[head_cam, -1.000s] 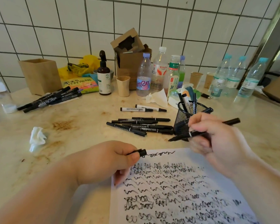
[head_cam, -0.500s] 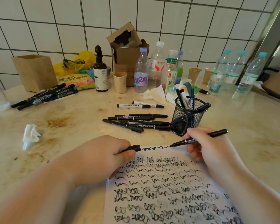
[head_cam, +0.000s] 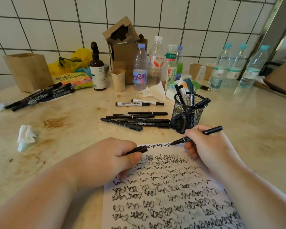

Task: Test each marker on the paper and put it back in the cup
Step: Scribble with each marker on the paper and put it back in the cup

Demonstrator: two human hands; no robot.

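The marker [head_cam: 196, 136] is pinched in the curled fingers of your right hand [head_cam: 208, 146], slanting down to the left with its tip touching the top edge of the paper [head_cam: 168, 195], at the end of a squiggled line. Your left hand [head_cam: 109, 161] rests on the paper's upper left corner, its fingers curled round the marker's cap [head_cam: 138, 149], which pokes out toward your right hand. Just beyond your right hand stands the mesh cup [head_cam: 187, 115] with several markers upright in it. Beyond your left hand and beside the cup, a cluster of black markers [head_cam: 135, 121] lies flat on the desk [head_cam: 69, 129], with two white-barrelled markers [head_cam: 139, 103] further back.
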